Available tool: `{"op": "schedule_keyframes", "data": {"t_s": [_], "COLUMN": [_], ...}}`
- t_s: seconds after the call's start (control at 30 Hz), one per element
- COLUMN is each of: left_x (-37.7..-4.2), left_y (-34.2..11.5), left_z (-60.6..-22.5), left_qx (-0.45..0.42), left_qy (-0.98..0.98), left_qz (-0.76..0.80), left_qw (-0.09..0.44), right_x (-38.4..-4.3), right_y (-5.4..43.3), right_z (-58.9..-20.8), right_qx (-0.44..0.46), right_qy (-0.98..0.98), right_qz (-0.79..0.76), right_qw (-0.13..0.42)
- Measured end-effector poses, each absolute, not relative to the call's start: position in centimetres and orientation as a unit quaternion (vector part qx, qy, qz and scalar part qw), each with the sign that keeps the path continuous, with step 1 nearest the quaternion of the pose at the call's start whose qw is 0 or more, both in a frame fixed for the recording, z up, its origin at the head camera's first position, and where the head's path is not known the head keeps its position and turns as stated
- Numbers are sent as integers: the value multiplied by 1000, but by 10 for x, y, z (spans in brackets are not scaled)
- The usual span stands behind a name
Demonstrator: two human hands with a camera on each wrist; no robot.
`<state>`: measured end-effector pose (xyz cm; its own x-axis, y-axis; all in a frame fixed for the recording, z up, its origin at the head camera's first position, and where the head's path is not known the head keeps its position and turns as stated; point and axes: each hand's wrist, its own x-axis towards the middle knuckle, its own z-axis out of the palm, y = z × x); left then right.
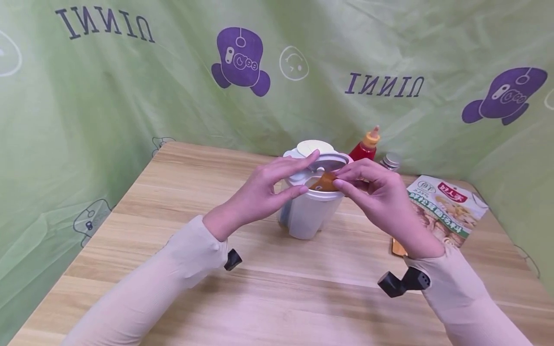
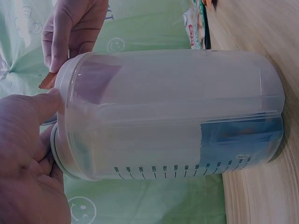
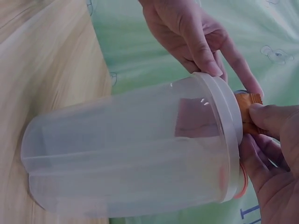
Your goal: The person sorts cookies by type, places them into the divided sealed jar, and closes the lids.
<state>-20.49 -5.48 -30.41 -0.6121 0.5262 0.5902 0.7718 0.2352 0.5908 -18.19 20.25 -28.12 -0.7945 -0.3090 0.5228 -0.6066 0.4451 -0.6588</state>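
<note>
A translucent plastic storage canister (image 1: 305,218) with a divided body stands upright on the table, one lid flap (image 1: 332,161) raised. My right hand (image 1: 381,192) pinches the top of an orange-brown sachet (image 1: 325,182) with serrated edges. The sachet's lower part (image 3: 198,116) hangs inside the compartment, seen through the wall. My left hand (image 1: 268,187) touches the canister's top, its thumb at the rim and its extended index finger by the raised flap. At the bottom of another compartment lies a blue packet (image 2: 240,137). A measuring scale is printed on the wall.
Behind the canister stand a red squeeze bottle (image 1: 363,150) with a yellow cap and a small jar (image 1: 391,161) with a grey lid. A printed food packet (image 1: 450,206) lies at the right, over an orange-edged item (image 1: 398,248). Green printed cloth (image 1: 182,86) hangs behind the table.
</note>
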Motion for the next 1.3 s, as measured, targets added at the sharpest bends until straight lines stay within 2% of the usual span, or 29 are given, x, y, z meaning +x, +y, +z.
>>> {"op": "schedule_keyframes", "data": {"t_s": [0.8,1.3], "left_x": [-204,-205], "left_y": [-55,-54], "left_z": [-304,-303], "left_qx": [-417,-420], "left_qy": [-777,-775], "left_qz": [-451,-451], "left_qw": [136,139], "right_x": [-176,-177], "right_y": [202,204], "right_z": [-285,-289], "right_qx": [353,368], "right_qy": [-851,-841], "right_qz": [315,325], "right_qw": [227,226]}}
